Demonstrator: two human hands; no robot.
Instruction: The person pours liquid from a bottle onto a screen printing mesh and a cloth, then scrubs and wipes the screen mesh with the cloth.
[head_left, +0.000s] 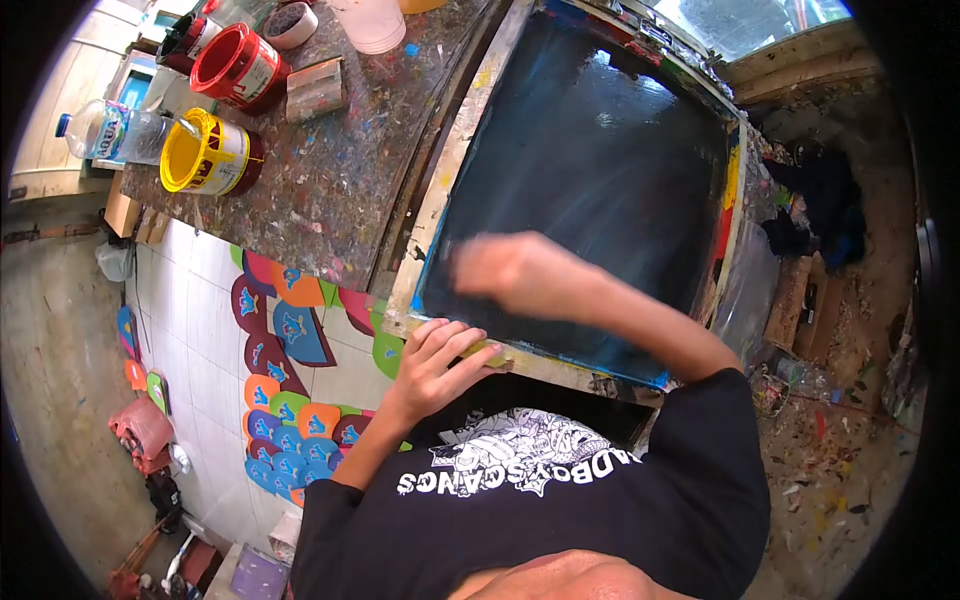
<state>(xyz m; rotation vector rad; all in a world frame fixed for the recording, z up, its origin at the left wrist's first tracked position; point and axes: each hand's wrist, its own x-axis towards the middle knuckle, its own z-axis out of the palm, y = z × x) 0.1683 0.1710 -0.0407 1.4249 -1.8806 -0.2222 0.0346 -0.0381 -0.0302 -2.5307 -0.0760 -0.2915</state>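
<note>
Left hand [438,362]: curled over frame [438,200] at near-left corner, likely bracing; keep it firm.
Right hand [510,274]: above screen's near-left part, motion-blurred; can't tell if holding anything.
Dark screen [600,190]: inside frame, ahead of torso; probably wants even strokes, edges included.
Yellow can [228,162], red can [262,76]: left, on stained table [335,190].

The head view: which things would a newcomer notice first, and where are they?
First, the big dark screen in its paint-stained frame, upper centre, with the blurred right hand over it and the left hand at the frame's near left corner. Next, the red paint can and the yellow-rimmed one on the table, upper left. Below them, colourful printed pieces lie on white tiles.
</note>
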